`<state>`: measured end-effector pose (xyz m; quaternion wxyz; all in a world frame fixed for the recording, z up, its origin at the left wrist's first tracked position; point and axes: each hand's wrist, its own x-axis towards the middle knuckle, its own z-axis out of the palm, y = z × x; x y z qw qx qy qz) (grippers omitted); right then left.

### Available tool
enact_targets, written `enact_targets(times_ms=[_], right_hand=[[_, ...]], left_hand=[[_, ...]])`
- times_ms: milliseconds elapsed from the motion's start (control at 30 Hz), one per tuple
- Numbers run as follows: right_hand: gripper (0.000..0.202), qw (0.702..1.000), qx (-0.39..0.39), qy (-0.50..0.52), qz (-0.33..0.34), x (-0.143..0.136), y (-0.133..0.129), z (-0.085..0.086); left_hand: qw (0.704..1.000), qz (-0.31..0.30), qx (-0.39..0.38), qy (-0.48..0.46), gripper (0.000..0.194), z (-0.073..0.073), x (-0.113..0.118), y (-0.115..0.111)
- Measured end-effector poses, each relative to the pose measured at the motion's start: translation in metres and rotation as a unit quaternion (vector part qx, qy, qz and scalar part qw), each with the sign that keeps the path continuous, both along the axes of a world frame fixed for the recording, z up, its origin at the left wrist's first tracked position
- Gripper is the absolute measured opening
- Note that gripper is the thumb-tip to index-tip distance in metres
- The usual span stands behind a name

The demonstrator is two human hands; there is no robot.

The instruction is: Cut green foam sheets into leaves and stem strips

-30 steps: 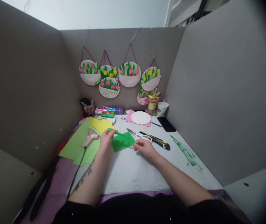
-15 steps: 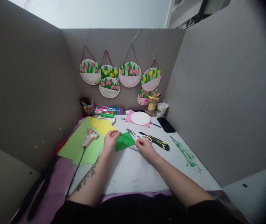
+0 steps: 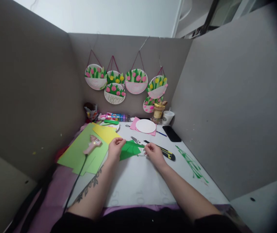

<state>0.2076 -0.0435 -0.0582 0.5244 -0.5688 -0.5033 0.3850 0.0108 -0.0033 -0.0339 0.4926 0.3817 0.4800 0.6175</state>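
Head view: The left hand (image 3: 115,149) and right hand (image 3: 155,154) hold a narrow green strip (image 3: 135,144) above the green sheet (image 3: 128,152), which lies on the surface (image 3: 133,186). The fingers of each hand pinch one end of the strip. Risk: uneven or excessive pull may crease or tear the strip, because it appears thin. Risk: the right hand may snag the scissors (image 3: 135,139), since they lie beside the green sheet, blades toward its far edge; the utility knife (image 3: 169,155) lies farther right of the sheet. Difference from the earlier frame: the strip now spans both hands, and the right hand covers the scissor handles, which show earlier.
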Motion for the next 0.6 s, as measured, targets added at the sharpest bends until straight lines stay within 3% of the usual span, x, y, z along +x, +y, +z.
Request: enact_targets(times_ms=[167,300,433,600], right_hand=[[0.019,1.000,0.015,0.005,0.000,0.015,0.016,0.008],[0.019,0.998,0.061,0.003,-0.020,0.020,0.066,0.029],[0.017,0.998,0.036,0.043,-0.033,-0.012,0.138,0.040],[0.015,0.999,-0.028,0.025,-0.027,-0.070,0.207,0.030]], left_hand=[[0.999,0.023,0.027,-0.008,0.030,-0.004,-0.003,0.004],[0.994,0.106,0.019,-0.035,0.028,-0.009,-0.012,0.015],[0.991,0.128,-0.007,-0.039,0.025,-0.017,-0.011,0.018],[0.995,0.091,-0.003,-0.039,0.023,-0.028,0.002,0.011]])
